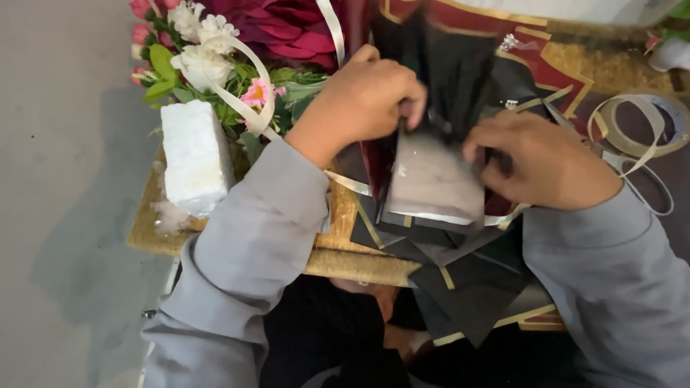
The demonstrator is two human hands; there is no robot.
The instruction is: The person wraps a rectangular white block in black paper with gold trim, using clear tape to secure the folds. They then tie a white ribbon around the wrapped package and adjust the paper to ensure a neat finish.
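While fingers pinch it | black wrapping paper [460, 79] between left hand [363, 97], right hand [543, 162]

White foam block [195, 156], artificial flowers [215, 50]

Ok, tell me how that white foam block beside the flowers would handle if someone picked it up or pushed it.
The white foam block is probably very light for its bulk, judging by its porous, styrofoam-like look. It seems crumbly: white crumbs lie beside it, so a hard squeeze may break bits off. Its flat faces suggest that it would slide on the woven mat, not roll.
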